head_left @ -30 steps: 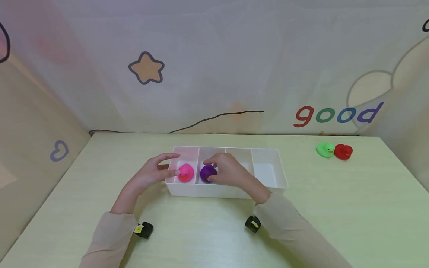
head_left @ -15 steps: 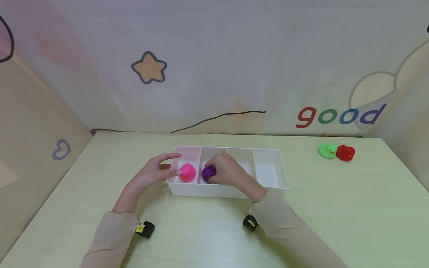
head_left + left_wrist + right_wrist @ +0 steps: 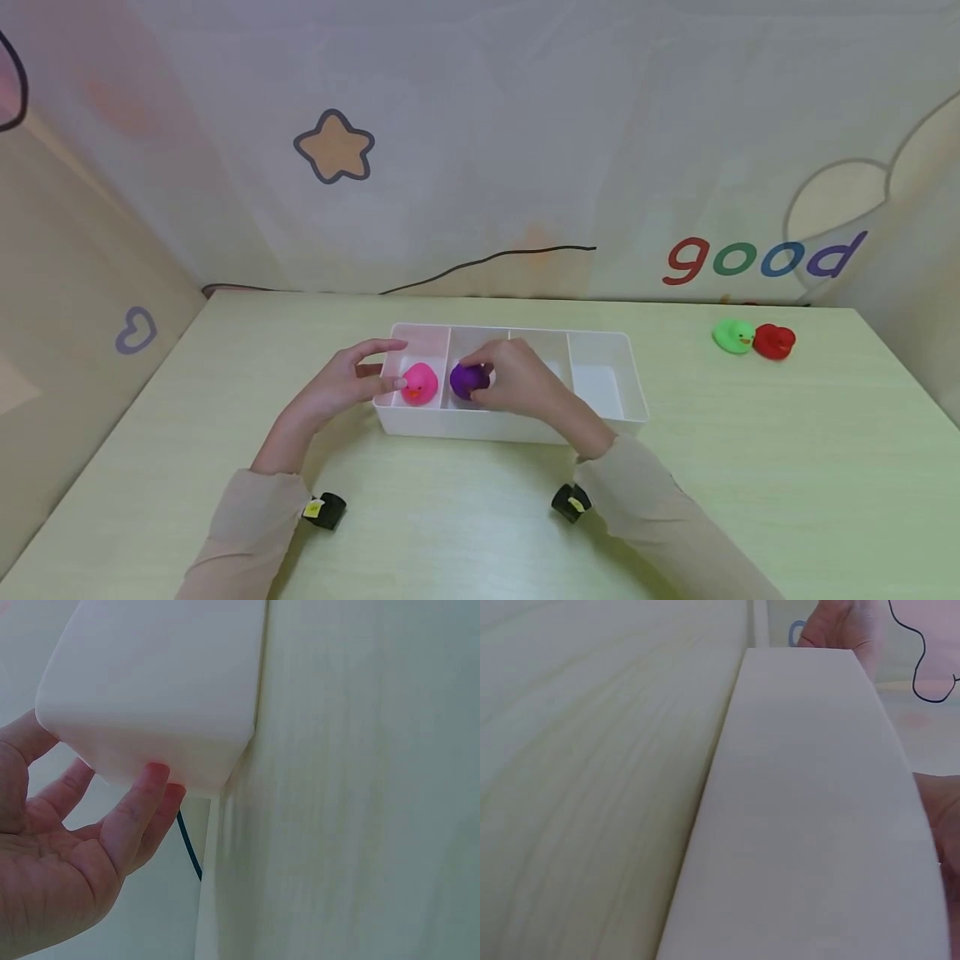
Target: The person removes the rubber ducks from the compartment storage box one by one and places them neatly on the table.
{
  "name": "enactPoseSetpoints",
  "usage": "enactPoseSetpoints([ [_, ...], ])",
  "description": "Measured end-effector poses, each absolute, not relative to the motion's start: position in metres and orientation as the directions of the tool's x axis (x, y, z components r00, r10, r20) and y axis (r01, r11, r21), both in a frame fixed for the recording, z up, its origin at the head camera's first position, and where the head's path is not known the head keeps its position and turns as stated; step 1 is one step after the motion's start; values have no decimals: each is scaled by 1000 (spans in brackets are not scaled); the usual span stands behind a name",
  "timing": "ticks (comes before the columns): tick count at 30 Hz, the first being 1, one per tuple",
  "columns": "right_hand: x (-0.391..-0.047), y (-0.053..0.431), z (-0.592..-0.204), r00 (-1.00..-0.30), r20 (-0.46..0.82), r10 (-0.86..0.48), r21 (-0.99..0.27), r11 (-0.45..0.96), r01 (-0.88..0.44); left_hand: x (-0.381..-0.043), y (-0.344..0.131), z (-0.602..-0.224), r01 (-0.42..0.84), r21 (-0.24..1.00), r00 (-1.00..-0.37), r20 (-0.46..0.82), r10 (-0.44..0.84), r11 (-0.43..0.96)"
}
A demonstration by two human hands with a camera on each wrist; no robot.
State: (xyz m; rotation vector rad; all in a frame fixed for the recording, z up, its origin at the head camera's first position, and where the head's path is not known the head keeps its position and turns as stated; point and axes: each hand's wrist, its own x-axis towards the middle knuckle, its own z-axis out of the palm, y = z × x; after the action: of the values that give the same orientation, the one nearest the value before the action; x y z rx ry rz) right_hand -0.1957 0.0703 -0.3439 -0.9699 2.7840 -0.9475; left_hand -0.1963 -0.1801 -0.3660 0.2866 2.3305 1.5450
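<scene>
In the head view, a long white box (image 3: 457,423) with several compartments stands on the table. A pink rubber duck (image 3: 420,384) sits in its leftmost compartment. My left hand (image 3: 345,383) holds the box's left end; the left wrist view shows the thumb side over the rim and other fingertips (image 3: 156,774) against the outer end wall. Over the second compartment, my right hand (image 3: 517,379) pinches a purple rubber duck (image 3: 467,382) between thumb and fingers, hiding part of it. In the right wrist view the box's long front wall (image 3: 802,810) covers most of that hand.
A green rubber duck (image 3: 733,336) and a red rubber duck (image 3: 774,342) sit side by side at the table's back right. A printed cloth wall (image 3: 480,150) rises behind the table. Black wrist devices (image 3: 326,511) are on both wrists.
The right hand closed more tightly round the purple duck, then shifted slightly, and more of the duck shows now. The left hand stays at the box's end; the whole view has shifted a little.
</scene>
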Motion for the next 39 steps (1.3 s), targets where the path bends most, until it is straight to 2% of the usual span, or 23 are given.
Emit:
enactPoseSetpoints([
  [10, -188, 78, -330, -744, 304, -595, -562, 519, -644, -195, -181, -366, -27, 917, -928, -171, 330, 398],
  [18, -185, 89, -322, -809, 270, -522, -638, 532, -556, -197, -182, -366, -33, 918, -930, -172, 324, 396],
  [27, -184, 107, -320, -799, 348, -491, -635, 503, -586, -199, -180, -367, -39, 914, -928, -183, 324, 405],
  [39, -181, 136, -316, -861, 307, -405, -673, 547, -498, -198, -180, -368, -49, 920, -929, -185, 321, 389],
])
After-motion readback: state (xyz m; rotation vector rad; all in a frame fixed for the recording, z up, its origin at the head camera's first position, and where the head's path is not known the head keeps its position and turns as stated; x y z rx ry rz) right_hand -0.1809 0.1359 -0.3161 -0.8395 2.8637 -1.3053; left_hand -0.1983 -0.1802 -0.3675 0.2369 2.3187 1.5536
